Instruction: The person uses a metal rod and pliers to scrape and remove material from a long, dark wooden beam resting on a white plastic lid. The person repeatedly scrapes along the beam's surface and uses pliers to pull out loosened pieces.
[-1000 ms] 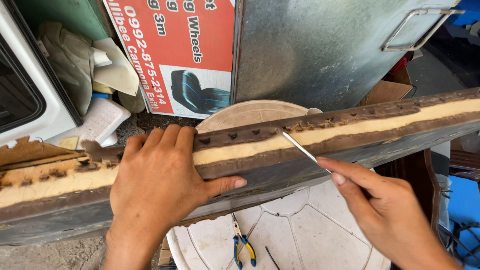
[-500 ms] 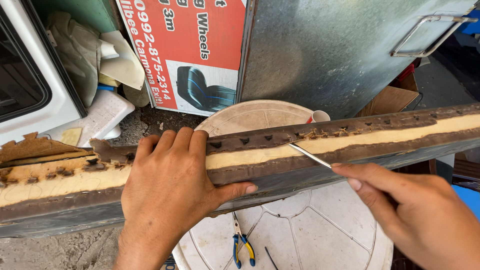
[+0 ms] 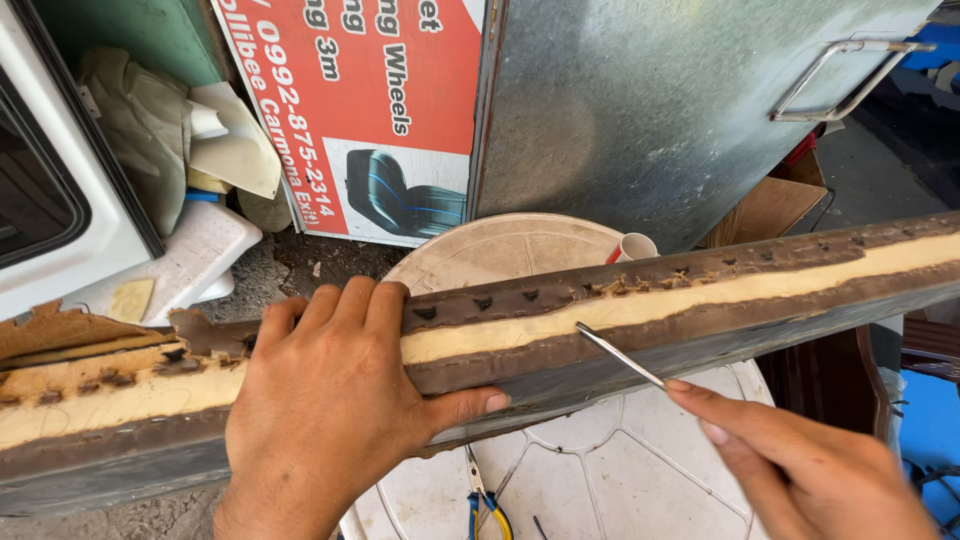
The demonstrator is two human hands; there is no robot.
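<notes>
A long upholstered panel (image 3: 560, 330), brown leather edging a strip of tan foam, ran across the middle of the frame from lower left to upper right. Your left hand (image 3: 330, 400) lay flat on it left of center, fingers spread over the top, thumb pressed along the near edge. At lower right, your right hand (image 3: 800, 465) pinched a thin metal pick (image 3: 620, 355), its tip touching the foam strip.

We are counting one long padded panel (image 3: 600, 315), with two hands on it. One thin metal tool (image 3: 620, 355) is touching its foam strip. Below the panel, one white round plastic table (image 3: 560, 480) is carrying one pair of pliers (image 3: 485, 495). Behind the panel, one white cup (image 3: 635, 246) is standing.
</notes>
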